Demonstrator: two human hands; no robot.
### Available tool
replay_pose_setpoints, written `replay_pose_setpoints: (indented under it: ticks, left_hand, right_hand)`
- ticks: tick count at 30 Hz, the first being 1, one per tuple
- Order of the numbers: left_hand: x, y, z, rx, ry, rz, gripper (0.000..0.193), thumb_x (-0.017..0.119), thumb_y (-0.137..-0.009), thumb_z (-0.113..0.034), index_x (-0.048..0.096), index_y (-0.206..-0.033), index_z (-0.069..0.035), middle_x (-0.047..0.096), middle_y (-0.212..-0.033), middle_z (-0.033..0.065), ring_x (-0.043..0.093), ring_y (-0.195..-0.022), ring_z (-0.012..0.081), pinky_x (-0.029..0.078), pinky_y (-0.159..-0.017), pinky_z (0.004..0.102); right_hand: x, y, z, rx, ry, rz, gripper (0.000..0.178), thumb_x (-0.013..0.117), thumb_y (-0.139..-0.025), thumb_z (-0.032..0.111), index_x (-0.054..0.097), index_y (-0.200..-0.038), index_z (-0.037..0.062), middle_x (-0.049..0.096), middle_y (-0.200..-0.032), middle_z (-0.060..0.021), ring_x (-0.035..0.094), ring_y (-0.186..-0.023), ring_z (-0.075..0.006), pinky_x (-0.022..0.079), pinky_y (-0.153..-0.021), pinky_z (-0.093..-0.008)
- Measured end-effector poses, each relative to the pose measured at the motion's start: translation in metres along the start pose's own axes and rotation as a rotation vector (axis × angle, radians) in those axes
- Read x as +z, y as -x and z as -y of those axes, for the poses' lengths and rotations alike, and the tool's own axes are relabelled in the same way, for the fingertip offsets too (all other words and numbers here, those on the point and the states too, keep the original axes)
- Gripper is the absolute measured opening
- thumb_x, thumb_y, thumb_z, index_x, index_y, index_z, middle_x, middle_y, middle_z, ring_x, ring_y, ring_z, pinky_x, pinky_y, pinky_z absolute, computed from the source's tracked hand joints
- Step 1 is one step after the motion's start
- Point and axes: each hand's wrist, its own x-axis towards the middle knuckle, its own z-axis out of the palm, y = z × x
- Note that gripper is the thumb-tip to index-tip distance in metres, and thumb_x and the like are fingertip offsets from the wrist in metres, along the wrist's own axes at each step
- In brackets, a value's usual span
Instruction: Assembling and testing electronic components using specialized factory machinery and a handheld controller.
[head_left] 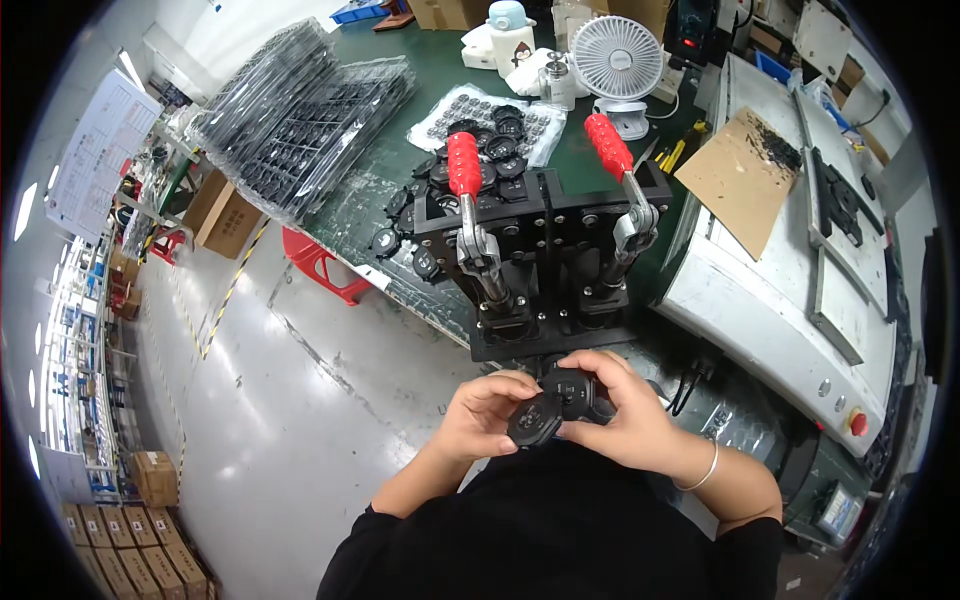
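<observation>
In front of my body, my left hand (487,412) grips a round black plastic part (535,419) by its edge, with the fingers on top and the thumb below. Right beside it, my right hand (625,412) pinches a second black round part (570,392) between thumb and fingers. The two parts overlap or touch; which, I cannot tell. Just beyond my hands stands a black double clamping fixture (545,250) with two metal toggle levers, their red handles (464,165) pointing up. A pile of similar black round parts (430,195) lies behind it to the left.
Stacked clear plastic trays (300,130) sit at the table's far left. A white fan (617,60) and bottle (511,40) stand at the back. To the right is a white machine (770,300) with a red button and cardboard on top. A red stool (325,265) is left of the table.
</observation>
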Motion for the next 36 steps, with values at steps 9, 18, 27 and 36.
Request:
replay_pose_setpoints:
  ticks: [9, 18, 27, 36]
  left_hand:
    - [-0.066, -0.014, -0.084, 0.357, -1.162, -0.554, 0.048, 0.08, -0.069, -0.004, 0.062, -0.113, 0.004, 0.06, -0.117, 0.0155, 0.059, -0.11, 0.0261, 0.047, -0.097, 0.0372]
    - [-0.043, -0.129, -0.119, 0.791, -1.87, -0.579, 0.03, 0.073, -0.074, -0.003, 0.066, -0.103, -0.001, 0.067, -0.102, 0.0136, 0.063, -0.094, 0.0295, 0.05, -0.083, 0.0353]
    - [0.012, -0.037, 0.011, 0.237, -1.826, 0.221, 0.039, 0.077, -0.075, -0.023, 0.066, -0.109, -0.009, 0.059, -0.104, 0.0065, 0.054, -0.1, 0.0285, 0.045, -0.081, 0.0386]
    - [0.007, -0.023, 0.024, 0.286, -1.702, 0.318, 0.041, 0.077, -0.075, -0.026, 0.065, -0.11, -0.007, 0.062, -0.116, 0.0079, 0.053, -0.109, 0.0273, 0.043, -0.085, 0.0389]
  right_hand:
    - [0.001, -0.004, 0.015, -0.098, 0.734, -0.08, 0.058, 0.078, -0.077, 0.02, 0.054, -0.126, -0.0006, 0.057, -0.122, -0.019, 0.055, -0.114, -0.034, 0.045, -0.098, -0.0389]
    - [-0.022, 0.007, -0.021, -0.092, 1.103, -0.035, 0.047, 0.07, -0.078, 0.011, 0.058, -0.121, -0.0031, 0.056, -0.122, -0.0206, 0.054, -0.112, -0.0358, 0.046, -0.096, -0.0413]
    - [-0.028, 0.009, -0.003, -0.045, 1.091, -0.062, 0.044, 0.067, -0.08, 0.006, 0.057, -0.121, -0.0031, 0.056, -0.123, -0.0218, 0.053, -0.114, -0.0374, 0.044, -0.1, -0.0413]
    - [-0.041, -0.045, -0.04, -0.284, 1.108, -0.266, 0.045, 0.065, -0.079, 0.001, 0.056, -0.123, -0.0021, 0.055, -0.124, -0.0222, 0.052, -0.115, -0.04, 0.042, -0.102, -0.0452]
